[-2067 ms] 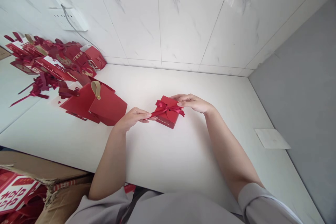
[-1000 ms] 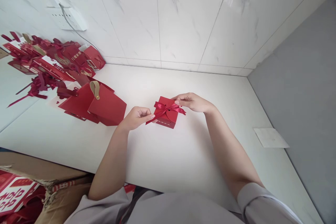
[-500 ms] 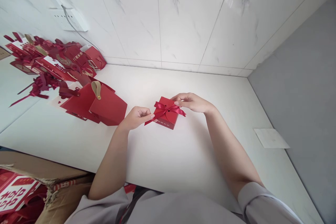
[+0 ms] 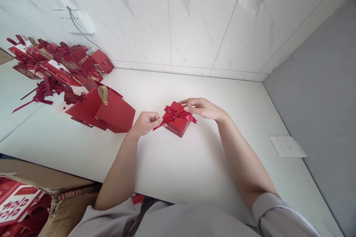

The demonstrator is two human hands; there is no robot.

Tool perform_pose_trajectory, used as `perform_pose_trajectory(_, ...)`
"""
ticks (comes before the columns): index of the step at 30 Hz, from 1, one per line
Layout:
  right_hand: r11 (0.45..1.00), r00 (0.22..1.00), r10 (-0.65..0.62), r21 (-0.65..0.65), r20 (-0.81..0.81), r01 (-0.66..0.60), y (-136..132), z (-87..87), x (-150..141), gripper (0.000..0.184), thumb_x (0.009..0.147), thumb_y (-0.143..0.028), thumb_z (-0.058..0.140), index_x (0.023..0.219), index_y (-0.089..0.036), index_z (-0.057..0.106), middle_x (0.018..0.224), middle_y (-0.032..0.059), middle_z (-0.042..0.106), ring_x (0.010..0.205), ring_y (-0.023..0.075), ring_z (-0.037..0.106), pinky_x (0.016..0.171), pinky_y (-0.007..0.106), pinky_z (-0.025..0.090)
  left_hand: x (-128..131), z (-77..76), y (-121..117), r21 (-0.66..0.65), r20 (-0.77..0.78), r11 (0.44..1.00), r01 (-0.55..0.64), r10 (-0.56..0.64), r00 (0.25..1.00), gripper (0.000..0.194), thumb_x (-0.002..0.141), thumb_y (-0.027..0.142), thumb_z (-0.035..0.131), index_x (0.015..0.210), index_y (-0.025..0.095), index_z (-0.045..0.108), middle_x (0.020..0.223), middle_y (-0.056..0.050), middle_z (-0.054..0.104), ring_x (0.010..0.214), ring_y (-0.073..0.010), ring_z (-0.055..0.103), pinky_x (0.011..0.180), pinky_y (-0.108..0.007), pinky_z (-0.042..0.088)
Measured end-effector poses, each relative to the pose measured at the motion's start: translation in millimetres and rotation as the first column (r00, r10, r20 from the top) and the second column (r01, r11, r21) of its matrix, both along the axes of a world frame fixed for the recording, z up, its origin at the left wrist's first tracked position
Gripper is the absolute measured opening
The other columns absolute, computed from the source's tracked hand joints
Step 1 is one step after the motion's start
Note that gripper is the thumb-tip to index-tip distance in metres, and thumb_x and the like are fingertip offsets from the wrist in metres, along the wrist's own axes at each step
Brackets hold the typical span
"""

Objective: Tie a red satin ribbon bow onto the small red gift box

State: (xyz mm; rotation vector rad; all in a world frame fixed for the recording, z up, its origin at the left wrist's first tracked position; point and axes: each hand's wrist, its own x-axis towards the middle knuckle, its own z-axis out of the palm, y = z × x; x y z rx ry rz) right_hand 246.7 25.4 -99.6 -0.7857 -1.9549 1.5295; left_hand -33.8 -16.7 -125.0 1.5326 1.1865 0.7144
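stretching across the top of the view, a pale tiled wall [image 4: 194, 26] backs a long white table [image 4: 178, 170]. just off the table's near edge, at the left, is an open cardboard carton [image 4: 41, 174] with red and white packaging [image 4: 16, 203] in it. a crowded red pile [image 4: 69, 59] of boxes and bags fills the left end of the table, and a plain red bag [image 4: 116, 114] stands at its near side.

the right hand [image 4: 204, 109] is bent round the far right corner of a small box [image 4: 180, 129], thumb on top, fingers behind; whether it pinches box or ribbon, i cannot tell. the left hand [image 4: 147, 123] pinches a ribbon tail between thumb and fingers. the small box sits on the table between the hands, with a red bow [image 4: 177, 114] across its lid. smallest is that ribbon tail [image 4: 157, 127], its tip poking out below the left fingers.

the step in hand looks like straightening the bow; the next move seems to call for a light pull and a steady box.
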Motion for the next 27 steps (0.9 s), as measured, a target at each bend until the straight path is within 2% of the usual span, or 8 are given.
perform_pose_trajectory(4,0.997,0.997,0.057,-0.063,0.047,-0.054,2.0,-2.5,4.5,0.028,0.083,-0.049,0.067,0.088,-0.021,0.065,0.134,0.0060,0.060,0.114,0.0257,0.059,0.095,0.040,0.045,-2.5,-1.9,1.4,-0.008,-0.007,1.000,0.011,-0.011,1.000,0.038,0.081,0.042,0.065,0.059,0.017,0.047,0.058,-0.003,0.064,0.078,-0.0237,0.073,0.052,-0.023,0.042)
perform_pose_trajectory(11,0.996,0.999,0.045,-0.079,0.021,-0.043,4.7,-7.0,8.8,0.030,0.083,-0.048,0.066,0.084,-0.018,0.064,0.136,0.0097,0.058,0.112,0.0258,0.060,0.094,0.041,0.044,-4.6,-1.8,2.5,-0.019,-0.001,0.998,0.055,-0.055,0.998,0.035,0.084,0.039,0.065,0.062,0.017,0.051,0.065,-0.005,0.070,0.081,-0.0221,0.073,0.055,-0.023,0.042)
perform_pose_trajectory(16,0.990,0.995,0.088,-0.111,-0.043,-0.093,5.4,-8.8,8.2,0.031,0.083,-0.048,0.067,0.085,-0.018,0.064,0.134,0.0106,0.059,0.112,0.0263,0.060,0.095,0.041,0.044,-4.8,-1.4,2.6,-0.011,0.001,0.997,0.072,-0.072,0.997,0.034,0.085,0.038,0.064,0.062,0.016,0.052,0.076,-0.009,0.074,0.077,-0.0203,0.072,0.058,-0.024,0.043)
perform_pose_trajectory(21,0.996,1.000,0.030,-0.086,0.004,-0.030,4.8,-6.5,6.5,0.033,0.086,-0.052,0.063,0.087,-0.019,0.066,0.129,0.0075,0.063,0.111,0.0263,0.060,0.095,0.040,0.045,-6.8,-0.5,2.5,-0.004,0.008,0.998,0.063,-0.063,0.998,0.034,0.085,0.037,0.064,0.061,0.016,0.053,0.076,-0.008,0.075,0.077,-0.0198,0.071,0.059,-0.024,0.044)
perform_pose_trajectory(24,0.995,0.999,-0.004,-0.096,0.045,0.009,4.9,-5.7,5.8,0.039,0.090,-0.057,0.056,0.101,-0.021,0.069,0.117,0.0056,0.069,0.108,0.0258,0.062,0.095,0.040,0.045,-6.8,1.5,2.2,0.000,-0.005,0.997,0.077,-0.077,0.997,0.033,0.084,0.040,0.065,0.063,0.016,0.059,0.080,-0.008,0.075,0.078,-0.0204,0.071,0.062,-0.026,0.047)
perform_pose_trajectory(27,0.998,0.999,-0.006,-0.065,0.050,0.009,4.8,-5.3,4.9,0.040,0.090,-0.057,0.056,0.103,-0.022,0.069,0.119,0.0044,0.067,0.109,0.0254,0.061,0.096,0.039,0.045,-5.3,3.4,2.0,-0.011,-0.019,0.993,0.120,-0.120,0.993,0.031,0.083,0.044,0.065,0.070,0.016,0.067,0.081,-0.007,0.075,0.081,-0.0218,0.070,0.067,-0.029,0.051)
